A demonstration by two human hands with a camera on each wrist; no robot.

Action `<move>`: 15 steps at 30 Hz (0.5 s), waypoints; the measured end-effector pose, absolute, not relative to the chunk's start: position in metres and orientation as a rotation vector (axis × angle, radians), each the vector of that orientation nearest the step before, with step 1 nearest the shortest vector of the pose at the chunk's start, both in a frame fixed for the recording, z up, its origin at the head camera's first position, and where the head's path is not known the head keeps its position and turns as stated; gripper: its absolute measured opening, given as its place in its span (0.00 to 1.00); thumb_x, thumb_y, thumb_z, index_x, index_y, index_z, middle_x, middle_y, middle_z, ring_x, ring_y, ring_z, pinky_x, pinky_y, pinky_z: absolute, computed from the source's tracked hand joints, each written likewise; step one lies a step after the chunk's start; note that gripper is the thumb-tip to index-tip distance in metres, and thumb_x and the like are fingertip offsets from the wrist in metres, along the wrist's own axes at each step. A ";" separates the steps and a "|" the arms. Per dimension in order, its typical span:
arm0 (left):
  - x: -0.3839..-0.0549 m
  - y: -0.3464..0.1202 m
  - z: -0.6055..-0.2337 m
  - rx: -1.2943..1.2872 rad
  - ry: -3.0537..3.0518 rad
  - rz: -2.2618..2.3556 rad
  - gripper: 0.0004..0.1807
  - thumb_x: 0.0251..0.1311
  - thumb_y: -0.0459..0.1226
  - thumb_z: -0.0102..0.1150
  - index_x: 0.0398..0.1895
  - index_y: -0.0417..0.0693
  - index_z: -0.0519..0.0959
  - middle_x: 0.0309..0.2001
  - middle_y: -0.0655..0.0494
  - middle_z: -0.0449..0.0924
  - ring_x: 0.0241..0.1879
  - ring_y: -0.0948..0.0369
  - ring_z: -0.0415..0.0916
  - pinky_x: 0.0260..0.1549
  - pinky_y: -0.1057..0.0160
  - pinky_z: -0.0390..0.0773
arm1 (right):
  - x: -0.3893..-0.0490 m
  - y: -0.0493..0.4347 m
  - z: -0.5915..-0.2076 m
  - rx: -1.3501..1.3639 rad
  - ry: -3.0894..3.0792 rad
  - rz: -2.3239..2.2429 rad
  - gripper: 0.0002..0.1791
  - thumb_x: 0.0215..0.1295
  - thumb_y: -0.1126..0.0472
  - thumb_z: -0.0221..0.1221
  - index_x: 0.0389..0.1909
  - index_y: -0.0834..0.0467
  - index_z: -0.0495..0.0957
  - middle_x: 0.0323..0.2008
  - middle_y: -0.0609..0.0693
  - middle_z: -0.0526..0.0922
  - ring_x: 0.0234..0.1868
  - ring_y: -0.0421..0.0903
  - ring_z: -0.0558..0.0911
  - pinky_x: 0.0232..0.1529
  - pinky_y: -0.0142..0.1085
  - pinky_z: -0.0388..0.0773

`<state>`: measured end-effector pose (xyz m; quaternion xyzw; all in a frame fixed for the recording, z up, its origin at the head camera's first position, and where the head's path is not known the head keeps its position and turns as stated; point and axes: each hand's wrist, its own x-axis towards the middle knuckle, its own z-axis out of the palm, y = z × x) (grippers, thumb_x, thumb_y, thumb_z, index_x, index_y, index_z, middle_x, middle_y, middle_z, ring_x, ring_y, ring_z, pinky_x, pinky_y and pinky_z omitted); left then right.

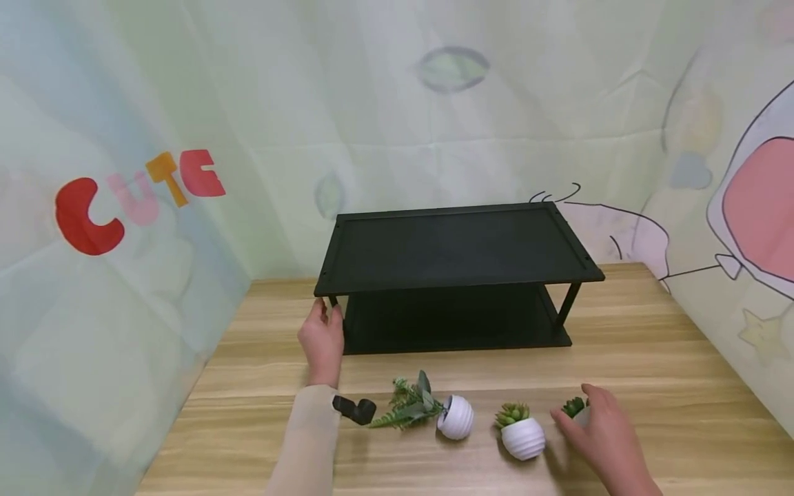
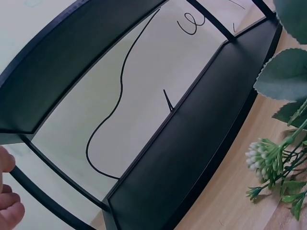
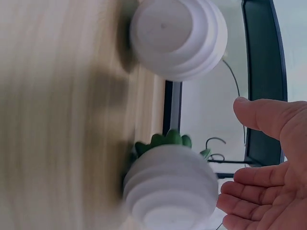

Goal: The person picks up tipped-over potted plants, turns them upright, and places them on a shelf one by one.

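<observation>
My left hand (image 1: 322, 341) holds the front left post of a black two-tier shelf (image 1: 459, 248), its fingertips just under the top board. In the left wrist view, curled fingers (image 2: 8, 211) show beside the post. My right hand (image 1: 604, 430) reaches around a small potted succulent (image 1: 582, 413), thumb and fingers spread apart. The right wrist view has this white ribbed pot (image 3: 170, 187) close to the open palm, green leaves behind it. Left of that hand, another succulent in a white pot (image 1: 523, 438) lies tipped on the table.
A white pot with leafy artificial stems (image 1: 455, 417) lies on its side in front of the shelf, its foliage pointing left. Everything stands on a wood-grain table (image 1: 248, 386). Printed curtains (image 1: 397, 124) hang behind and at both sides.
</observation>
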<state>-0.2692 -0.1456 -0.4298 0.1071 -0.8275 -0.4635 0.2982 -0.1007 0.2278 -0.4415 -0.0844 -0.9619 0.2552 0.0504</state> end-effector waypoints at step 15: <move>-0.279 -0.143 -0.434 0.269 -2.177 -1.239 0.12 0.58 0.34 0.55 0.42 0.36 0.79 0.43 0.37 0.81 0.41 0.44 0.79 0.41 0.47 0.76 | -0.090 0.242 -0.453 -0.402 -2.957 0.791 0.40 0.53 0.51 0.64 0.53 0.80 0.61 0.47 0.78 0.68 0.41 0.64 0.74 0.34 0.50 0.73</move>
